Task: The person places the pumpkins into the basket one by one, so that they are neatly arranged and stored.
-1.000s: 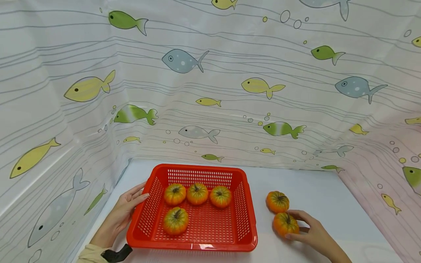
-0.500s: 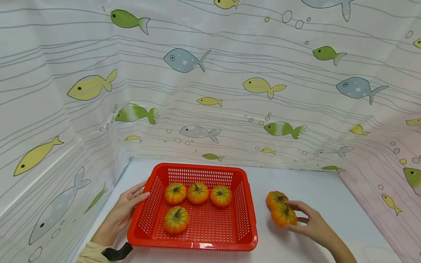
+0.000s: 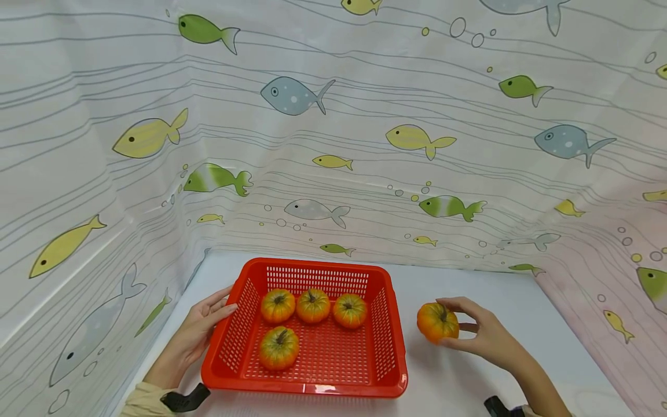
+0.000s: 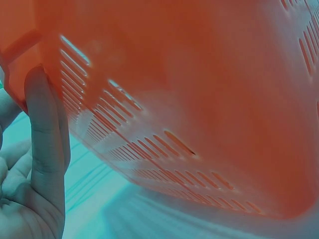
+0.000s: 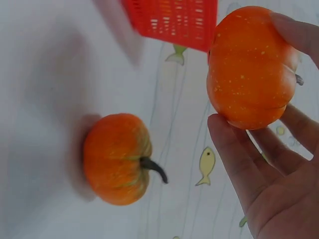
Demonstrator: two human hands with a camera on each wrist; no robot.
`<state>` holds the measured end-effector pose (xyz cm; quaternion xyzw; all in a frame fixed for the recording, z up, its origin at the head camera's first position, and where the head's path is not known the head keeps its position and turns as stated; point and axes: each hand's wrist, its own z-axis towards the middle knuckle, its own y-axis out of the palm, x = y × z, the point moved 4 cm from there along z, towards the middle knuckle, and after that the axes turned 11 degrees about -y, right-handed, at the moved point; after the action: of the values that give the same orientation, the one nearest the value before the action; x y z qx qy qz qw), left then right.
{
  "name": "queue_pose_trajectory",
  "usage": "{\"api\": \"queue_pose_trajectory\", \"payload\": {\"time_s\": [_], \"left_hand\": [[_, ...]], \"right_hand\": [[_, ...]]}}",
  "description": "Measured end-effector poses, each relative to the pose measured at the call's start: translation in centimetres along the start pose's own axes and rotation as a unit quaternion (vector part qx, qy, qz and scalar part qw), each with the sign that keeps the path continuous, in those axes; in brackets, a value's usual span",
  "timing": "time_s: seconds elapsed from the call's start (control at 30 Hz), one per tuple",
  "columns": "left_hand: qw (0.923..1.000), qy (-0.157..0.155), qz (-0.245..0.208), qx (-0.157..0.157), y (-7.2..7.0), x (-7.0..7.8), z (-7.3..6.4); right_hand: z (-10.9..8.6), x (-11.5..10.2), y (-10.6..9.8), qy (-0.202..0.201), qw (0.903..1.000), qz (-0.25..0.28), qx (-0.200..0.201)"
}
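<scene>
My right hand (image 3: 490, 336) pinches a small orange pumpkin (image 3: 436, 322) between thumb and fingers, right of the red plastic basket (image 3: 304, 390). The right wrist view shows that pumpkin raised, and below it a second pumpkin (image 5: 117, 159) with a dark curved stem on the table; the head view hides this one behind the held one. My left hand (image 3: 194, 335) grips the basket's left side, thumb at the rim and fingers against the outer wall (image 4: 209, 89). Several pumpkins lie inside: a row along the back, and one pumpkin (image 3: 279, 348) at the front left.
The white table (image 3: 484, 289) is enclosed by a fish-patterned curtain (image 3: 333, 179) at the back and both sides. Black straps (image 3: 186, 398) sit at both wrists. The basket's right wall stands a short way left of the held pumpkin.
My right hand has lifted the nearer pumpkin off the table and moved it back and slightly left, over the other one. The left hand and the basket stay where they were.
</scene>
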<state>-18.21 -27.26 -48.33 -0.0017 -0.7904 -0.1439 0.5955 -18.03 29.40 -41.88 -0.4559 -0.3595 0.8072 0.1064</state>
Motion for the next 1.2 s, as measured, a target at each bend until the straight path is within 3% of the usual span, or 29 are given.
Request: {"api": "queue_pose_trajectory", "payload": {"time_s": [0.83, 1.2], "left_hand": [[0.9999, -0.002, 0.004, 0.010, 0.0, -0.1, -0.1], [0.9999, 0.003, 0.010, 0.011, 0.0, -0.2, -0.1]], "right_hand": [[6.7, -4.7, 2.9, -0.050, 0.9931, 0.041, -0.098], [9.7, -6.9, 5.6, -0.088, 0.9805, 0.025, -0.174]]}}
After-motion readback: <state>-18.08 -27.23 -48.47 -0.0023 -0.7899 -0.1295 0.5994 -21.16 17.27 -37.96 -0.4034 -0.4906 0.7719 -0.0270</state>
